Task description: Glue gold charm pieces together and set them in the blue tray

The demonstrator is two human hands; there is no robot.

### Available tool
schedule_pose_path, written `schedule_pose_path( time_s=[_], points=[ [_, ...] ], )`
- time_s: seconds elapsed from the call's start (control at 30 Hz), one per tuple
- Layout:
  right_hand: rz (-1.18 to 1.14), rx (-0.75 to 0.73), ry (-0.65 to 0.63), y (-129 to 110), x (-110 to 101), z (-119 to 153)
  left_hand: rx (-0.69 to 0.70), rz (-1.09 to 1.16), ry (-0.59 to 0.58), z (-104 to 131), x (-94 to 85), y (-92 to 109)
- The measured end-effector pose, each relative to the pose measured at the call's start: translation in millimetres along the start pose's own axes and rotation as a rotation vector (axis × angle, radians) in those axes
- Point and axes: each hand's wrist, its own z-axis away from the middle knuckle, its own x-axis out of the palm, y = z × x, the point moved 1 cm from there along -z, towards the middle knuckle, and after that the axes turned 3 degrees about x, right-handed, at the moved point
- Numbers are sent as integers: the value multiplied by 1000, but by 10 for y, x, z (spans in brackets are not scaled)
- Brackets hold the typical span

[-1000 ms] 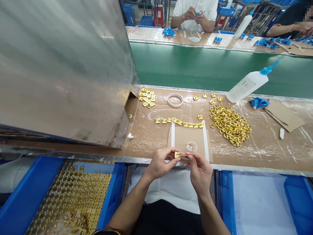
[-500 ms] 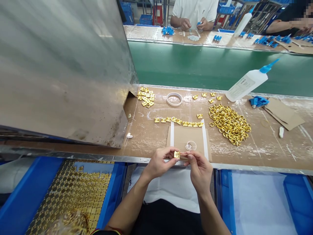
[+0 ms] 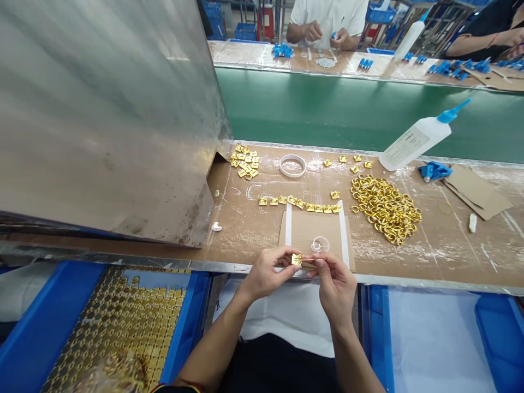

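Note:
Over the bench's front edge, my left hand [image 3: 266, 274] pinches a small square gold metal piece [image 3: 296, 259] between thumb and fingers. My right hand [image 3: 338, 284] is closed on a thin stick [image 3: 308, 258], whose far end meets the gold piece. The stick's tip is too small to make out. Just beyond my fingers, a small clear round dish [image 3: 322, 242] rests on a cardboard sheet [image 3: 314, 222] with white tape strips along its sides. A row of similar gold pieces [image 3: 300, 204] runs along the sheet's far edge and leftward.
Right of the sheet lies a heap of gold rings [image 3: 385, 210]; a white bottle [image 3: 416, 143] leans behind it. More gold pieces [image 3: 245, 161] and a white tape roll [image 3: 292, 166] lie farther back. A metal housing [image 3: 123, 120] stands left. Co-workers sit beyond the green belt [image 3: 327, 106].
Both hands keep nearly the same pose, with the stick still at the gold piece. The view has shifted very slightly. Across the belt, a co-worker's hands have moved a little.

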Motion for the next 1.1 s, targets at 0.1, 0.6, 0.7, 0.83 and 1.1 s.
schedule_pose_path(
  time_s=[0.1, 0.6, 0.7, 0.83, 1.1],
  points=[
    [12, 8, 0, 3, -2, 2, -5, 2, 0, -1, -3, 7],
    [7, -7, 6, 16, -1, 7, 4, -3, -4, 1, -2, -4],
    [-6, -5, 4, 21, 1, 13, 6, -13, -4, 1, -4, 1],
    [8, 12, 6, 22, -5, 14, -2, -13, -6, -1, -4, 13],
    [23, -2, 1, 24, -12, 13, 1, -8, -11, -6, -4, 18]
  ],
)
